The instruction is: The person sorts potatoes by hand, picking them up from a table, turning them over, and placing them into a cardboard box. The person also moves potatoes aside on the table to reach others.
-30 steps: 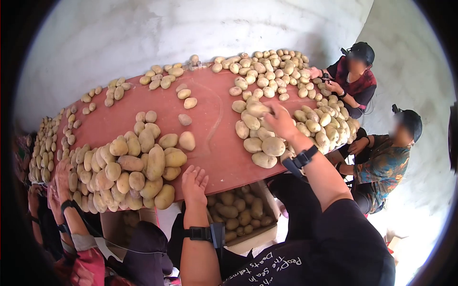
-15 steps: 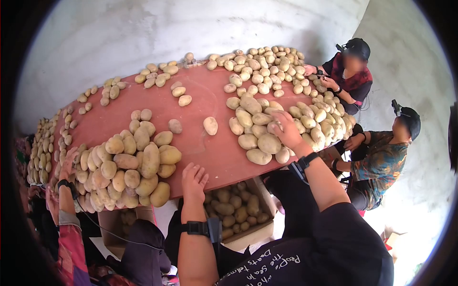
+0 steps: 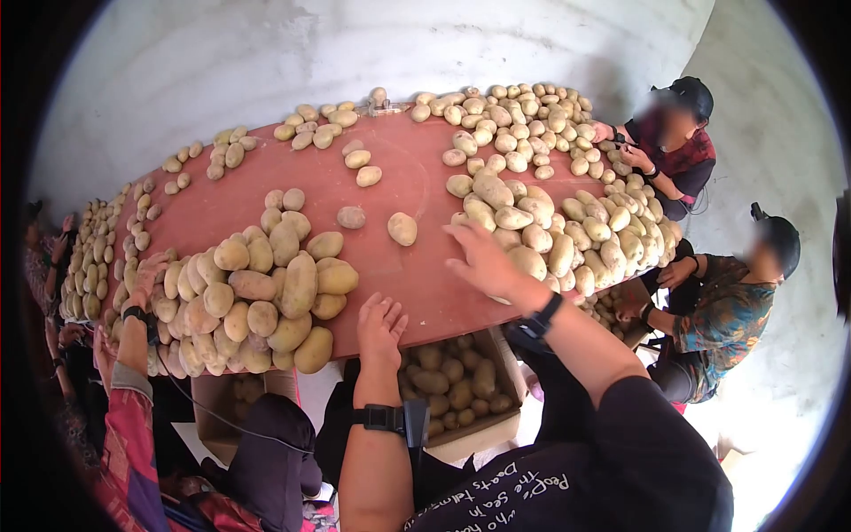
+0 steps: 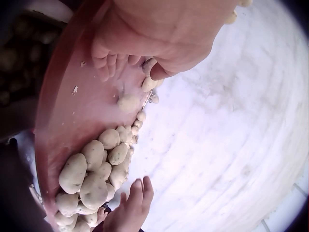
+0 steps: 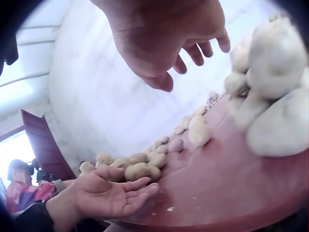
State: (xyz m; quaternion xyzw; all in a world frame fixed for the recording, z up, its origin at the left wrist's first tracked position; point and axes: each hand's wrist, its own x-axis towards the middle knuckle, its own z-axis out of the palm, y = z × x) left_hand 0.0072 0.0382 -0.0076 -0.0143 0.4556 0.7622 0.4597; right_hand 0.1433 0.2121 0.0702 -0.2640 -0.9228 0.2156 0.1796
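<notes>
- The right hand (image 3: 479, 257) hovered just above the red table (image 3: 399, 275) near the middle of the head view, fingers spread and holding nothing.
- The nearest thing to it was a pile of potatoes (image 3: 550, 230) at centre right, just beside its fingertips; whether they touched could not be told.
- Those potatoes were pale tan, oval and smooth-skinned, with faint dusty patches, of mixed sizes and heaped loosely on one another.
- A single potato (image 3: 402, 229) lay alone to the left of the hand, apart from the pile.
- The left hand (image 3: 381, 328) rested palm up at the near edge of the table, at lower centre, fingers relaxed and holding nothing.
- A second heap of potatoes (image 3: 257, 301) sat at centre left, near the left hand.
- A cardboard box (image 3: 479, 434) holding more potatoes stood under the table's near edge, at lower centre.
</notes>
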